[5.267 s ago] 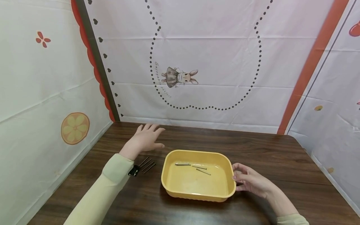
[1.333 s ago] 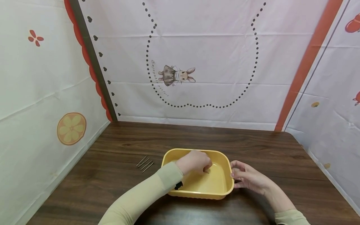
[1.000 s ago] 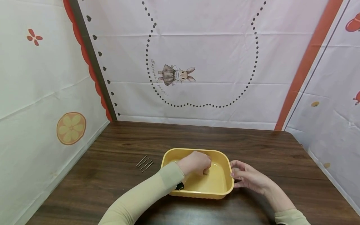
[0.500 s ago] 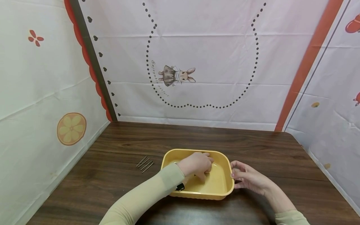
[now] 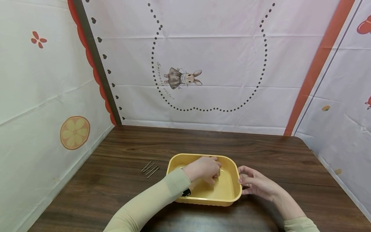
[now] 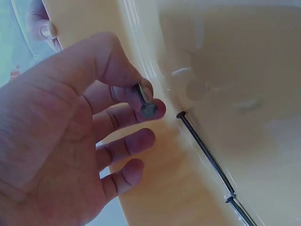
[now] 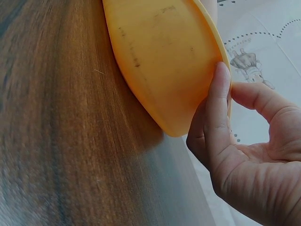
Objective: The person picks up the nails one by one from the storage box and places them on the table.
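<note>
Inside the yellow plastic tub, my left hand reaches down to the floor of it. The left wrist view shows its thumb and index finger pinching a nail, head outward, while the other fingers are loosely bent. Two more nails lie end to end on the tub floor beside that hand, a nearer nail and a partly cropped nail. My right hand grips the tub's right rim, thumb on the inside and fingers against the outer wall.
Several thin nails lie roughly parallel on the dark wood table, left of the tub. Printed cloth hangs behind the table and along both sides.
My left hand has come from above the table, left of the tub, into it and now pinches a nail. Its fingers have spread slightly during the last second. The right hand keeps its hold.
</note>
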{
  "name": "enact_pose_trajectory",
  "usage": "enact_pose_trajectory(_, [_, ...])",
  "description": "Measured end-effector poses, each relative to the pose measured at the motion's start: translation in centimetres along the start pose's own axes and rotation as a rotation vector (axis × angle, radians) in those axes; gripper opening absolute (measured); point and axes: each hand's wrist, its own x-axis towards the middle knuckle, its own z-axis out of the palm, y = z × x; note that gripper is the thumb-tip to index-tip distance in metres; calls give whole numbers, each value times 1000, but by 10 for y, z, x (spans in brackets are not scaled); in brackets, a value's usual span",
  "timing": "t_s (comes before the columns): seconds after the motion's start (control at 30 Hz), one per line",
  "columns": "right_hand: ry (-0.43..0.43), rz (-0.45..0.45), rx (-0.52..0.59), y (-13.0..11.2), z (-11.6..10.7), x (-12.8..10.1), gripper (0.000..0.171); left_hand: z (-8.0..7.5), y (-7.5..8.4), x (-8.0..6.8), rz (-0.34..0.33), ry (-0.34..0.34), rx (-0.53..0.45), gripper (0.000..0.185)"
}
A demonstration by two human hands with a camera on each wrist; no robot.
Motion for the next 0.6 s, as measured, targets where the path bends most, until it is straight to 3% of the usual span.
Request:
enact_pose_trajectory(0.27, [-1,9,2,1,0,1,21,-5,-1,-4,36,31,-39,43])
enact_pose_trajectory(0.6, [-6,0,-3,1,-2,0,20,-18,-7,-16,-31,63,-72,39])
